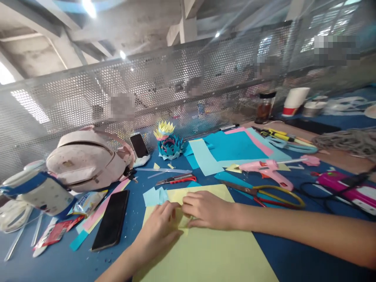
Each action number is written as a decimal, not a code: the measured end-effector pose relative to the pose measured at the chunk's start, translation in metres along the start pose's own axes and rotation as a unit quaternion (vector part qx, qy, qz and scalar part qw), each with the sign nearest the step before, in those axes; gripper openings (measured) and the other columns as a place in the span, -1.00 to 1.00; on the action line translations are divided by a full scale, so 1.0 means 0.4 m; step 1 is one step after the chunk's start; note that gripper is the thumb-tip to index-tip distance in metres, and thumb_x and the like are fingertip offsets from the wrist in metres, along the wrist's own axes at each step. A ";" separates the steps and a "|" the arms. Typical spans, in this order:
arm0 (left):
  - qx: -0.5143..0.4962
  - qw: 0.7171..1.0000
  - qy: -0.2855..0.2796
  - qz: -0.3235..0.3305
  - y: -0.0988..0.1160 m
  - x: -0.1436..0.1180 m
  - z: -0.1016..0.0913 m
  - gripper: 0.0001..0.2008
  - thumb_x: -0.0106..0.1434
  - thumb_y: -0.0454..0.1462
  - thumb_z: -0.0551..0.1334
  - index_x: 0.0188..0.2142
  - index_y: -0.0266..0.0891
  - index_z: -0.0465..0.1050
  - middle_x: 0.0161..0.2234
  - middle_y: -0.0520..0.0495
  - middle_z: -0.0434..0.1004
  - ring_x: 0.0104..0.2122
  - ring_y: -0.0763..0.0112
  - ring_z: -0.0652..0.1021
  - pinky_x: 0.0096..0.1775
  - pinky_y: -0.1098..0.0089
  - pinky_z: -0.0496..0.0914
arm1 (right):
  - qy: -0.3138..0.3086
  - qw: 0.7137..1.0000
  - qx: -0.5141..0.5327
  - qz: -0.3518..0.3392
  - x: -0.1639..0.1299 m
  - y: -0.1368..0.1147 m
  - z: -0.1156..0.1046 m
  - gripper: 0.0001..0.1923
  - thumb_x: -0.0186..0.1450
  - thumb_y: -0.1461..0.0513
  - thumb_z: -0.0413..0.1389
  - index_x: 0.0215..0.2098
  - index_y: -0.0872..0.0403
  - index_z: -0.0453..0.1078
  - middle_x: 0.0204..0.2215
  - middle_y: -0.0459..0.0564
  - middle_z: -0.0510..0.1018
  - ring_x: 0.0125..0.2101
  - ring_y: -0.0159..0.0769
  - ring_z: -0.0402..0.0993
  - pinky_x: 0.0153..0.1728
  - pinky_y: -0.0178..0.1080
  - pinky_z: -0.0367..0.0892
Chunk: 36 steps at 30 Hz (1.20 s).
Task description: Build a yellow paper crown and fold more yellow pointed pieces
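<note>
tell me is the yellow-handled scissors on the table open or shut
Open. The scissors lie flat on the blue table right of the yellow paper, with the two handle loops spread and the blades parted.

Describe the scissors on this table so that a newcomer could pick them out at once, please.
On the blue table, look past the big yellow sheet under the right hand. Beside its far right corner lie the scissors, closed, yellow-handled, below the pink glue gun.
</note>
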<state>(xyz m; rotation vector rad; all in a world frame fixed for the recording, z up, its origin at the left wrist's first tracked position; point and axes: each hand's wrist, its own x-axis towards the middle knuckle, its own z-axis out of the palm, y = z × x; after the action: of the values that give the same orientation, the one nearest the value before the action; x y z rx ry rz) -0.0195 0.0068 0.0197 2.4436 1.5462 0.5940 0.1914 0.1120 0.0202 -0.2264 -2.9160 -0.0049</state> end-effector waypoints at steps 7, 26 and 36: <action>0.018 0.998 0.052 0.026 0.011 -0.013 0.008 -0.67 0.35 -0.37 0.12 0.09 -0.15 0.32 -0.31 -0.02 0.44 -0.33 0.31 0.51 -0.26 0.34 0.41 | 0.006 0.985 0.118 0.123 -0.042 -0.002 -0.004 -0.82 0.32 0.29 0.10 -0.45 0.08 0.28 -0.48 -0.14 0.42 -0.43 -0.36 0.34 -0.40 -0.30 0.13; 0.111 0.947 0.225 0.199 0.034 -0.007 0.116 -0.73 0.41 -0.36 0.05 -0.12 -0.30 0.53 -0.19 -0.12 0.63 -0.25 0.27 0.55 -0.10 0.24 0.39 | 0.024 0.930 0.329 0.160 -0.080 0.032 0.018 -0.62 0.22 -0.05 0.33 -0.39 0.07 0.43 -0.49 -0.18 0.51 -0.40 -0.36 0.41 -0.31 -0.30 0.18; 0.137 0.935 0.224 0.237 0.054 0.000 0.101 -0.84 0.40 -0.40 0.22 -0.27 -0.24 0.57 -0.25 0.08 0.70 -0.29 0.44 0.62 -0.06 0.32 0.39 | 0.098 0.943 0.305 0.087 -0.087 0.028 0.029 -0.56 0.42 -0.09 0.10 -0.38 0.08 0.46 -0.42 -0.11 0.49 -0.36 -0.38 0.37 -0.34 -0.32 0.18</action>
<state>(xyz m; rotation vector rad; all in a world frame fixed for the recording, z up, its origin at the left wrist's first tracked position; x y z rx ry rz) 0.0156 -0.0007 -0.0088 3.0917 1.2237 1.1584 0.2242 0.1181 0.0013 -0.3466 -2.5353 0.8346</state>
